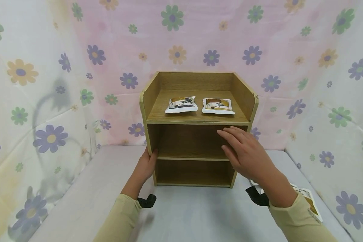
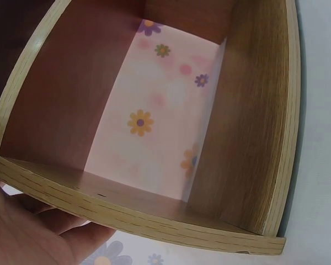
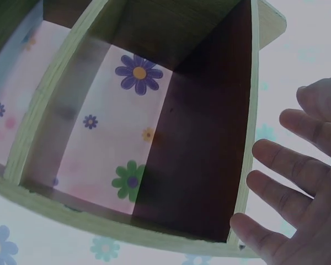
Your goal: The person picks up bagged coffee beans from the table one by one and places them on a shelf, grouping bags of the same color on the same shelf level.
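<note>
A wooden shelf unit (image 1: 196, 158) with several levels stands upright on the table. My left hand (image 1: 145, 166) grips its left side panel, with fingers along the outer face in the left wrist view. My right hand (image 1: 251, 156) hovers at the shelf's right front with fingers extended and nothing held. In the right wrist view its fingers (image 3: 289, 165) spread beside the right edge; whether they touch the wood I cannot tell. Two small white packets with brown and gold print, a left packet (image 1: 181, 105) and a right packet (image 1: 218, 106), lie side by side on the top level.
More printed white packets (image 1: 313, 205) lie on the table at the right, partly hidden by my right arm. A white cover (image 1: 181, 215) spreads over the table. Flower-patterned cloth (image 1: 196, 37) hangs behind and on both sides, and shows through the shelf's open back.
</note>
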Tool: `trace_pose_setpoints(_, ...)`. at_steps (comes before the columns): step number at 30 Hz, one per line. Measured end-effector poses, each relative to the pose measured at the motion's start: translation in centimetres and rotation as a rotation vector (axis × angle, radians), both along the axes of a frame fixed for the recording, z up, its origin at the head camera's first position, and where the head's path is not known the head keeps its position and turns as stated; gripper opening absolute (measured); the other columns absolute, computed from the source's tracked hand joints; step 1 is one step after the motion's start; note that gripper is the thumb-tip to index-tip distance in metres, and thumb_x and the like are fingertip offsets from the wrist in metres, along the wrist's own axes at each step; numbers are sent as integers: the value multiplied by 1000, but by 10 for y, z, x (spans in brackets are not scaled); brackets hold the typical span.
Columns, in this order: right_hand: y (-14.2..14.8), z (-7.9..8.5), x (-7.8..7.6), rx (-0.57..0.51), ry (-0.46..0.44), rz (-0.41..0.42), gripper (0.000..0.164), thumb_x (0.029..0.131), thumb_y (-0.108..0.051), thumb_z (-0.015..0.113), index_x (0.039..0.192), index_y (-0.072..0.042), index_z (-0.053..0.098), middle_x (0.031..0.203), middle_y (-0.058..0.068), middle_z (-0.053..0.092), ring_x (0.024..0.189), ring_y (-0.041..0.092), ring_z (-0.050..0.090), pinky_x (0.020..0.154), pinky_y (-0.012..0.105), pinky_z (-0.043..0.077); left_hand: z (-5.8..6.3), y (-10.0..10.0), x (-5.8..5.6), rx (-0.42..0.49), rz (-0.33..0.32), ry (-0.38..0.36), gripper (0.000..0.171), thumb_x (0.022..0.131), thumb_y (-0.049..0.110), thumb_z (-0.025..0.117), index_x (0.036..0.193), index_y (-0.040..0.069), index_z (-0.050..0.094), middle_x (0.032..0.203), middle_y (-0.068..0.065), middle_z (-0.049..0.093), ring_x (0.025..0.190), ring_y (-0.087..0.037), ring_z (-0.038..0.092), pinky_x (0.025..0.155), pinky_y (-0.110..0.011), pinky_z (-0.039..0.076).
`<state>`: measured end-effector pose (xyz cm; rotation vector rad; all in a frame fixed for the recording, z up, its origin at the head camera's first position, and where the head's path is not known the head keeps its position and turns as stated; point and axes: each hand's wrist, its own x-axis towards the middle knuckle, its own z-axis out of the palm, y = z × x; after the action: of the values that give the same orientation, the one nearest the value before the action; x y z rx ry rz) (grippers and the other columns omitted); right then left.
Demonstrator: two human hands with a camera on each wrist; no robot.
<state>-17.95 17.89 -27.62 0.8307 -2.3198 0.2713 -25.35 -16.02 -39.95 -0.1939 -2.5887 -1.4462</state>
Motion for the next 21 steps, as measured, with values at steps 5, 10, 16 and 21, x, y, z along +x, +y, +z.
trace_pose_setpoints(5, 7, -4, 3, 2, -19, -24, 48, 90, -25, 65, 136, -12, 54, 135, 13, 56, 126, 33, 51, 101, 54, 44, 0, 0, 0, 2, 11, -3, 57, 105, 38, 29, 150, 5, 24, 146, -29, 40, 133, -45, 43, 107, -59, 36)
trace_pose_setpoints(10, 13, -8, 6, 5, -4, -26, 52, 87, -25, 69, 135, -12, 55, 133, 13, 57, 119, 34, 56, 96, 53, 47, 1, 0, 0, -4, 14, -10, 57, 105, 38, 29, 150, 4, 24, 146, -30, 40, 133, -45, 43, 107, -59, 35)
trace_pose_setpoints(16, 23, -14, 4, 9, 25, -35, 54, 84, -23, 72, 134, -12, 56, 129, 15, 60, 113, 36, 60, 90, 54, 49, 0, 1, 1, -9, 17, 5, 58, 105, 38, 29, 151, 3, 22, 148, -30, 38, 134, -46, 41, 108, -60, 34)
trace_pose_setpoints(21, 31, -18, 5, 1, -1, -62, 52, 84, -23, 72, 132, -11, 57, 126, 15, 61, 111, 37, 61, 88, 55, 50, 0, 1, 0, -12, 23, 11, 57, 105, 37, 30, 151, 3, 23, 147, -30, 38, 134, -46, 41, 109, -59, 34)
